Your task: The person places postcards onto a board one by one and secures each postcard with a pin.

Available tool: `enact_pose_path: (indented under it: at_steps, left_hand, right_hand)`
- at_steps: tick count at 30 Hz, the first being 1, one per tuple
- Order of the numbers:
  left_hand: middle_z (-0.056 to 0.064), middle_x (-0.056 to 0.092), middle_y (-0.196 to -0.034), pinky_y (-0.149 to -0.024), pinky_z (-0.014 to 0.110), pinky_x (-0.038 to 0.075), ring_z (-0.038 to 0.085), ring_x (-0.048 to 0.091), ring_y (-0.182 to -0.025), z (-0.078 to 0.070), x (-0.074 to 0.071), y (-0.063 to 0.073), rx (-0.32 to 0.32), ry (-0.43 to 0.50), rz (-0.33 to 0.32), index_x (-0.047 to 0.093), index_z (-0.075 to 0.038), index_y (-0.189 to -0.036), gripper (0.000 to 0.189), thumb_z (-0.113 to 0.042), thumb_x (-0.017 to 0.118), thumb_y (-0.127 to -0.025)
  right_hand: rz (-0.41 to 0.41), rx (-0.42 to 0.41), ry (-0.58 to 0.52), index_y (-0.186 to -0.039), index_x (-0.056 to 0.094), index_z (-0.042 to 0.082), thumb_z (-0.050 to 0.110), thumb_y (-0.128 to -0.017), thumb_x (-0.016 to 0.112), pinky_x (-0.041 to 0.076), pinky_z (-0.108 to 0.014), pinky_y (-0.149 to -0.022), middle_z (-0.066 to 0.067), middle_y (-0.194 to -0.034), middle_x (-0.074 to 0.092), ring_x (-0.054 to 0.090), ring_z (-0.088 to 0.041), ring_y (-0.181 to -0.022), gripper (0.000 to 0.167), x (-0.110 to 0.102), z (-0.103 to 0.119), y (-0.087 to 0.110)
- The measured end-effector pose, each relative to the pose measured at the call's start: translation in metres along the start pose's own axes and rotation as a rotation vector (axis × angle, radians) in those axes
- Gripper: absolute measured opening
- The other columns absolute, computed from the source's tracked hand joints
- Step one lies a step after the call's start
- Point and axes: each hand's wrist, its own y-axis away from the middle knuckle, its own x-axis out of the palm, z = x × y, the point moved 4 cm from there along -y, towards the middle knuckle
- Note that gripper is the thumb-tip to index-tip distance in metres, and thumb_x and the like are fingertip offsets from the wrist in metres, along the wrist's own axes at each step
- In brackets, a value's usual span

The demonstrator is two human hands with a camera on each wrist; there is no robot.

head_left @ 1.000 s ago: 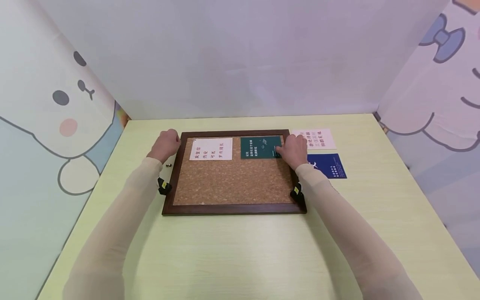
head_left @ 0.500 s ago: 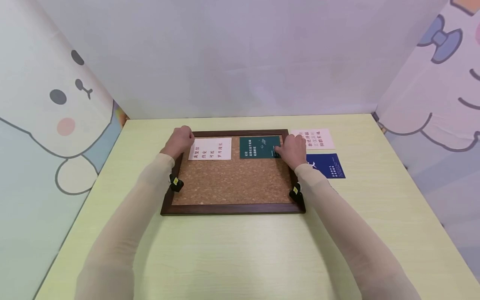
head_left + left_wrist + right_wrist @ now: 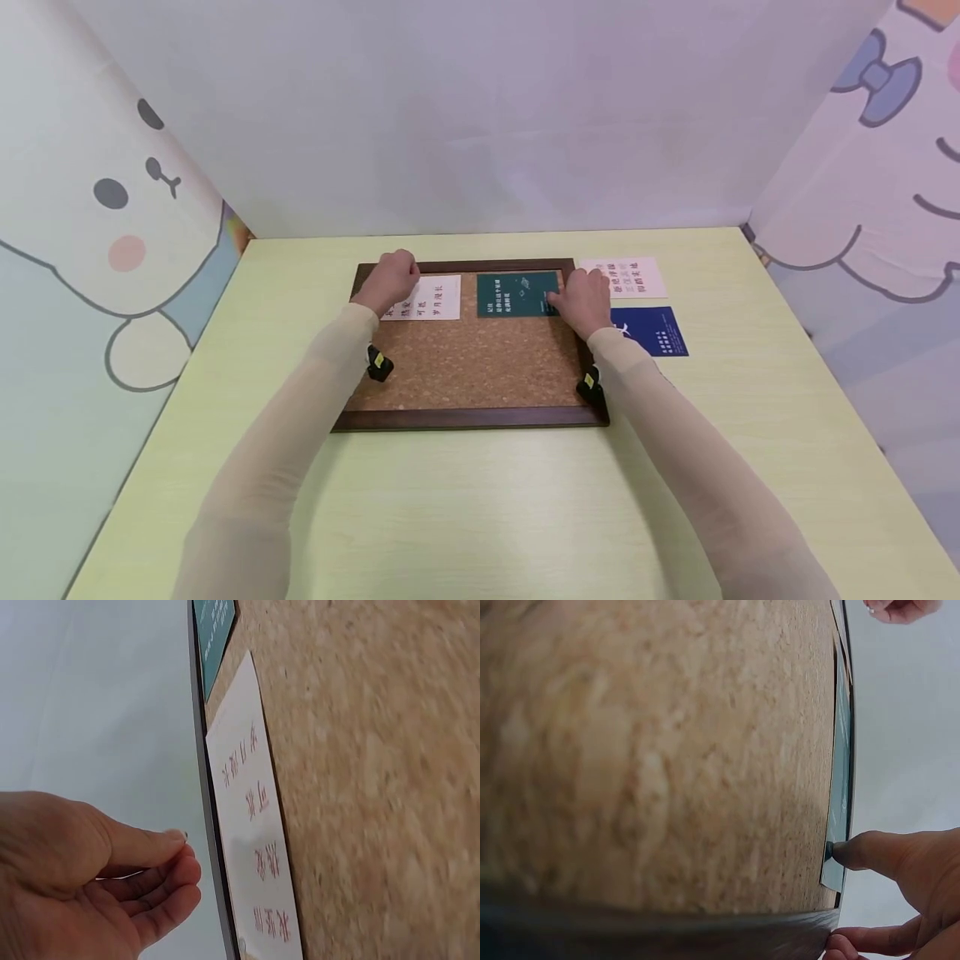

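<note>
My left hand (image 3: 392, 280) hangs above the upper left of a corkboard (image 3: 480, 367) with a dark wooden frame. Between its thumb and index finger it pinches a tiny pushpin (image 3: 185, 837), mostly hidden. Below the hand lies a white card (image 3: 442, 298) with red writing, partly covered. A small clear pin head (image 3: 241, 945) shows on that card. To its right on the cork is a green card (image 3: 510, 294). The thumb of my right hand (image 3: 587, 300) presses the green card's right end, while its other fingers touch the frame near the corner.
A pale pink card (image 3: 637, 277) and a dark blue card (image 3: 660, 332) lie on the table (image 3: 480, 500) right of the board, partly behind the right hand and arm. A white backdrop (image 3: 480, 125) rises behind the table, with cartoon-printed sheets at both sides.
My left hand has moved right, from beside the board's left edge to over the white card, still pinching. My right hand has stayed on the green card.
</note>
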Motion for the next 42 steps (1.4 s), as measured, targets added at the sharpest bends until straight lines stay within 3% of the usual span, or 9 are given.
enact_pose_path:
  at_steps: [9,14,17,27,30,35,42]
  left_hand:
    - [0.003,0.04,-0.072,-0.057,0.029,0.034,0.015,0.037,-0.062,-0.018,0.013,-0.012,0.022,0.0,0.03,0.055,-0.001,-0.088,0.023,-0.012,0.041,-0.103]
    - [-0.001,0.029,-0.059,-0.053,0.028,0.03,0.013,0.026,-0.053,-0.027,0.021,-0.019,0.07,-0.018,0.042,0.043,-0.008,-0.069,0.034,-0.01,0.04,-0.103]
    - [-0.001,0.024,-0.056,-0.052,0.029,0.028,0.013,0.022,-0.051,-0.032,0.025,-0.022,0.072,0.0,0.066,0.036,-0.011,-0.065,0.038,-0.01,0.039,-0.103]
    - [0.004,0.04,-0.071,-0.055,0.029,0.033,0.015,0.036,-0.059,-0.052,0.036,-0.03,0.065,-0.005,0.1,0.051,-0.005,-0.083,0.024,-0.012,0.04,-0.104]
    - [0.003,0.044,-0.073,-0.055,0.029,0.034,0.015,0.038,-0.06,-0.056,0.04,-0.033,0.061,-0.004,0.102,0.051,-0.006,-0.083,0.024,-0.01,0.04,-0.103]
    - [0.0,0.032,-0.06,-0.052,0.029,0.031,0.014,0.029,-0.052,-0.063,0.049,-0.039,0.061,0.016,0.107,0.042,-0.01,-0.071,0.031,-0.009,0.039,-0.102]
    - [-0.001,0.025,-0.055,-0.053,0.03,0.03,0.014,0.022,-0.05,-0.072,0.056,-0.044,0.087,-0.006,0.131,0.037,-0.011,-0.065,0.04,-0.015,0.04,-0.105]
  right_hand:
    - [-0.002,0.014,-0.003,-0.069,0.058,0.001,0.031,-0.09,0.068,0.039,-0.048,-0.092,-0.02,-0.09,0.059,0.049,-0.037,-0.102,0.037,0.001,0.001,0.0]
    - [-0.009,0.006,0.004,-0.068,0.058,0.002,0.03,-0.09,0.069,0.039,-0.048,-0.093,-0.019,-0.087,0.059,0.05,-0.037,-0.1,0.038,0.001,0.0,0.001]
    - [-0.008,0.002,0.0,-0.067,0.058,0.002,0.03,-0.09,0.069,0.04,-0.048,-0.091,-0.018,-0.085,0.059,0.049,-0.036,-0.099,0.038,0.001,0.0,0.001]
    - [-0.009,0.002,0.02,-0.068,0.056,0.002,0.03,-0.09,0.068,0.04,-0.049,-0.089,-0.021,-0.09,0.058,0.051,-0.038,-0.099,0.038,-0.004,0.001,0.004]
    - [-0.002,0.009,0.02,-0.069,0.057,0.001,0.03,-0.09,0.069,0.041,-0.048,-0.088,-0.021,-0.091,0.057,0.05,-0.038,-0.098,0.038,-0.004,0.001,0.004]
    - [0.0,0.014,0.017,-0.071,0.057,0.001,0.031,-0.09,0.069,0.041,-0.047,-0.085,-0.021,-0.092,0.057,0.05,-0.037,-0.097,0.037,-0.004,0.0,0.004]
    - [-0.008,0.01,0.005,-0.069,0.058,0.001,0.03,-0.09,0.069,0.04,-0.044,-0.08,-0.019,-0.087,0.055,0.048,-0.034,-0.092,0.037,-0.002,0.0,0.004]
